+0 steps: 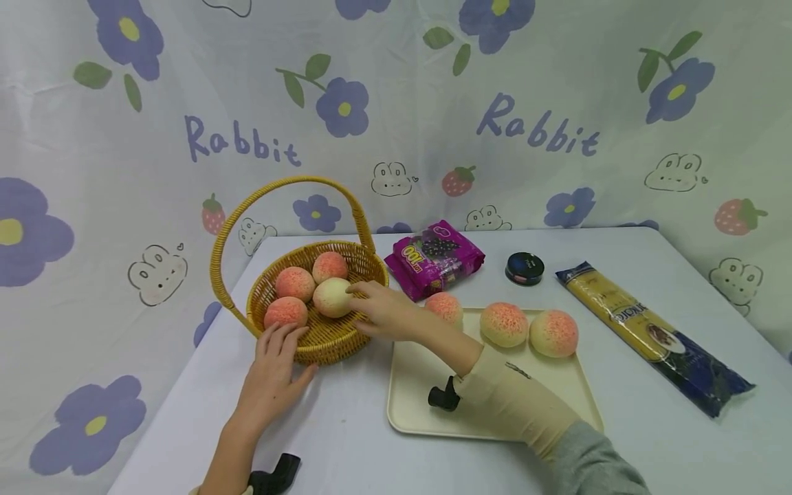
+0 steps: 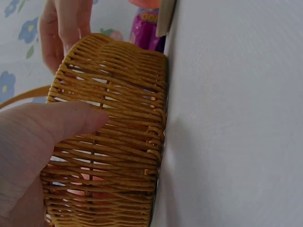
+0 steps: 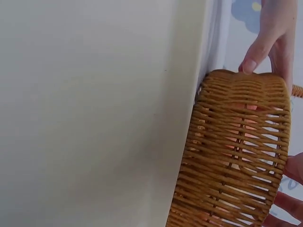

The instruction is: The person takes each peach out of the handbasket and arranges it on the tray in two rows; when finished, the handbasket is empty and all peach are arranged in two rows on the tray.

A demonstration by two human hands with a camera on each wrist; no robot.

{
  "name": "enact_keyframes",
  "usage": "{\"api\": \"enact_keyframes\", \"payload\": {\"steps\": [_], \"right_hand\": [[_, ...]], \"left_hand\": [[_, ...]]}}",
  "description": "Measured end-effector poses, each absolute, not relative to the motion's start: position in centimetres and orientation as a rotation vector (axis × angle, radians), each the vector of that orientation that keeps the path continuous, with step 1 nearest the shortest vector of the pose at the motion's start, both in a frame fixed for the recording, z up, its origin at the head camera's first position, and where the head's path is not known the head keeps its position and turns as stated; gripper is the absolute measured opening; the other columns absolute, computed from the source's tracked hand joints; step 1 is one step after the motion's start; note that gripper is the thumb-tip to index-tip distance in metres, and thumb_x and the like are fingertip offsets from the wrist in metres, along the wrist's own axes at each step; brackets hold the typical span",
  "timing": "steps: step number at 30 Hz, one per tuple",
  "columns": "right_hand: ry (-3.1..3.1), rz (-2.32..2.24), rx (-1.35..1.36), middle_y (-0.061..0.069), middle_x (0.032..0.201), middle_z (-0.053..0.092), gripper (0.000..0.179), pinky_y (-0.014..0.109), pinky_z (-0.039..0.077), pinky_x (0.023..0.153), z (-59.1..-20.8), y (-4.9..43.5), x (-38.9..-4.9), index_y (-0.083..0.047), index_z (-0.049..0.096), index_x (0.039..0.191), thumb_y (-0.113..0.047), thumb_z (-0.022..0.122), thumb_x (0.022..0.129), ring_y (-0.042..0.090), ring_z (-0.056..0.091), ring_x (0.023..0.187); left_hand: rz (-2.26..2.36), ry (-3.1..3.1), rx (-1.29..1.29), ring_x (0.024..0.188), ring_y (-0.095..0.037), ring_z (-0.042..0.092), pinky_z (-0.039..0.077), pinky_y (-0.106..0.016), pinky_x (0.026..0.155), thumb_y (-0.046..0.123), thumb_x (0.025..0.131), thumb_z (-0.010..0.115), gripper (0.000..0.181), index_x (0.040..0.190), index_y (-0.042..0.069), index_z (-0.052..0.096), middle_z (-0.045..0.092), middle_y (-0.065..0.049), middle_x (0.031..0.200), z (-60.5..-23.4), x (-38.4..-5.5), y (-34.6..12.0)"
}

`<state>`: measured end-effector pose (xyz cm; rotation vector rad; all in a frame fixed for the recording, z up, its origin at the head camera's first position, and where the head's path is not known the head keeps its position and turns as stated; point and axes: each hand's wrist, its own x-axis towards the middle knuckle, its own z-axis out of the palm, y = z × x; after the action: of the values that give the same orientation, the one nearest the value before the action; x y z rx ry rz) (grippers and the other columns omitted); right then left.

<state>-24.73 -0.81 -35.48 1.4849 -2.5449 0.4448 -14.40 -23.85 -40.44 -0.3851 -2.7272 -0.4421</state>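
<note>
A wicker basket (image 1: 328, 350) with a tall arched handle stands at the left and holds several pink-speckled peaches (image 1: 294, 284). My left hand (image 1: 272, 375) grips its near-left rim, the thumb (image 2: 80, 118) against the woven outer wall and the fingers over the edge. Across the right rim reaches my right hand (image 1: 390, 311), its extended fingertips at the side of a paler peach (image 1: 332, 298) lying in the basket. Three more peaches (image 1: 553, 333) sit along the back of a cream tray (image 1: 427, 419), the leftmost partly hidden by my right arm.
Behind the tray lies a purple snack bag (image 1: 436, 256), with a round black tin (image 1: 524, 268) to its right. A long blue and gold packet (image 1: 656, 337) slants across the table's right side. A patterned cloth (image 1: 396, 124) hangs behind the white table.
</note>
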Motion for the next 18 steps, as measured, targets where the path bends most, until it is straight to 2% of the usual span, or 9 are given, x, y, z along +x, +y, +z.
{"api": "enact_keyframes", "payload": {"steps": [5, 12, 18], "right_hand": [[-2.590, 0.435, 1.496, 0.009, 0.131, 0.046, 0.030, 0.032, 0.039, 0.096, -35.3, -1.9, -24.9, -0.015, 0.059, 0.118, -0.027, 0.058, 0.090, 0.023, 0.044, 0.118], [-2.670, 0.399, 1.509, 0.009, 0.138, 0.041, 0.038, 0.034, 0.031, 0.104, -35.2, -3.3, -25.6, -0.018, 0.056, 0.126, -0.024, 0.059, 0.089, 0.025, 0.037, 0.126], [-2.576, 0.327, 1.541, 0.006, 0.142, 0.037, 0.035, 0.035, 0.024, 0.107, -35.7, -4.2, -26.6, -0.019, 0.059, 0.123, -0.023, 0.059, 0.088, 0.027, 0.034, 0.127]], "left_hand": [[-0.440, -2.722, -0.386, 0.128, -0.036, 0.021, 0.028, -0.054, 0.099, 0.019, 0.075, 0.074, 0.062, 0.127, 0.004, 0.044, 0.038, -0.015, 0.130, -40.4, -14.4, -23.8], [-0.445, -2.719, -0.380, 0.128, -0.035, 0.021, 0.028, -0.054, 0.099, 0.018, 0.075, 0.074, 0.061, 0.127, 0.003, 0.044, 0.038, -0.015, 0.130, -40.3, -14.3, -23.8], [-0.455, -2.729, -0.383, 0.128, -0.035, 0.021, 0.028, -0.054, 0.099, 0.019, 0.076, 0.073, 0.061, 0.126, 0.003, 0.044, 0.038, -0.017, 0.131, -40.4, -14.4, -23.7]]}}
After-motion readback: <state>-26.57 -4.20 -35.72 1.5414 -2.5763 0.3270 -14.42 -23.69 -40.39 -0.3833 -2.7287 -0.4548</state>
